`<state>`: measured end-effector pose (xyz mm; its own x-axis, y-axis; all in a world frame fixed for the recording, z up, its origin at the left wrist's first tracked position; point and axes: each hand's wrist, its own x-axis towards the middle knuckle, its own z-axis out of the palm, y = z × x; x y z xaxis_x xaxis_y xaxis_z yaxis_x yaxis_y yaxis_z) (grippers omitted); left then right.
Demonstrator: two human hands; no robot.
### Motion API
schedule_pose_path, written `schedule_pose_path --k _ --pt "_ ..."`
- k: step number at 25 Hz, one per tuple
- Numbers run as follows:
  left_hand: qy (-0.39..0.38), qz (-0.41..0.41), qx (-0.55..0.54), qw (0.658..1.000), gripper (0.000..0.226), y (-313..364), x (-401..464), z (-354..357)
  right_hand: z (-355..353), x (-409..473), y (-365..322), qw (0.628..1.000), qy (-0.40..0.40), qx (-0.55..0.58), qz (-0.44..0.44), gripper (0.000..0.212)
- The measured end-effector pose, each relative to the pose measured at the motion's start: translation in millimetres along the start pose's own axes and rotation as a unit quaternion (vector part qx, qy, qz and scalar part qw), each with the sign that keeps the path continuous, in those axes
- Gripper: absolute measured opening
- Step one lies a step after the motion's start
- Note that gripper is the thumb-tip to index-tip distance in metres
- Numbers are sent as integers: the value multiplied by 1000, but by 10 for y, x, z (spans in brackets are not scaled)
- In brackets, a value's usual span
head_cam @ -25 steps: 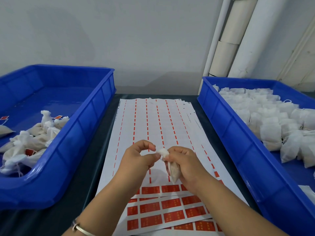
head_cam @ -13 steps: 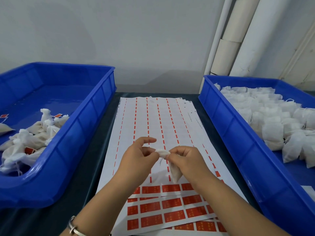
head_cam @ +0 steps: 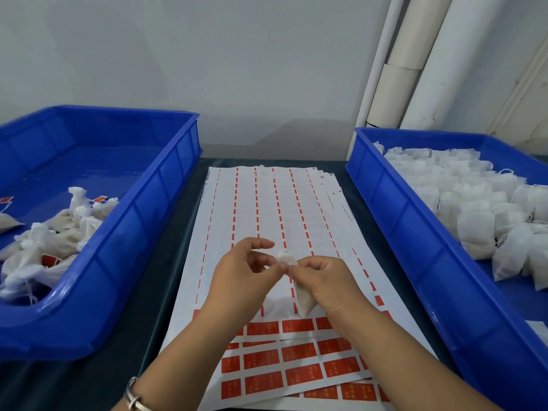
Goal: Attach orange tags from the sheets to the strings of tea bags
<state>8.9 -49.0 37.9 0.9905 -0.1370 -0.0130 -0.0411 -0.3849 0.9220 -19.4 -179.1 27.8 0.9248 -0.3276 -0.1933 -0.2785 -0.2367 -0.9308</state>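
In the head view, 1 white tea bag is held above the stack of tag sheets, just below the centre of the frame. Its long axis runs roughly from 12 to 6 o'clock, with the gathered top pointed up towards 11 o'clock and the fuller end hung down towards the orange tags.

The body of the bag is enclosed by the curled fingers of the right hand, so that hand is closed around it. The gathered top is pinched between thumb and fingertips of the left hand, while its index finger is left extended above. A metal bangle is worn on the left wrist.

Gold characters are printed on the orange tags, but they are too small to be read.

At 9 o'clock, tagged bags are piled in a blue tray; at 3 o'clock, untagged bags are heaped in a second blue tray.
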Motion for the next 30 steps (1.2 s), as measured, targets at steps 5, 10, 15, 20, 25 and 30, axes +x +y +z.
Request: schedule_pose_path --k 5,10,15,20,25,30 --pt "5 -40 -22 999 33 -33 6 2 -12 -37 -20 1000 6 -7 8 19" --pt "34 -74 -40 996 24 -62 -18 50 27 -83 -50 985 -39 149 73 12" --pt "26 -77 -37 996 14 -105 0 77 8 -90 -69 911 -182 331 164 14" --pt "58 -21 42 997 15 -117 -9 96 33 -19 -58 911 -176 325 184 12" --pt "92 34 123 988 17 -80 -28 74 70 54 -97 927 -146 277 205 8" --pt "81 19 86 993 13 -78 -51 72 80 72 -159 946 -120 237 186 18"
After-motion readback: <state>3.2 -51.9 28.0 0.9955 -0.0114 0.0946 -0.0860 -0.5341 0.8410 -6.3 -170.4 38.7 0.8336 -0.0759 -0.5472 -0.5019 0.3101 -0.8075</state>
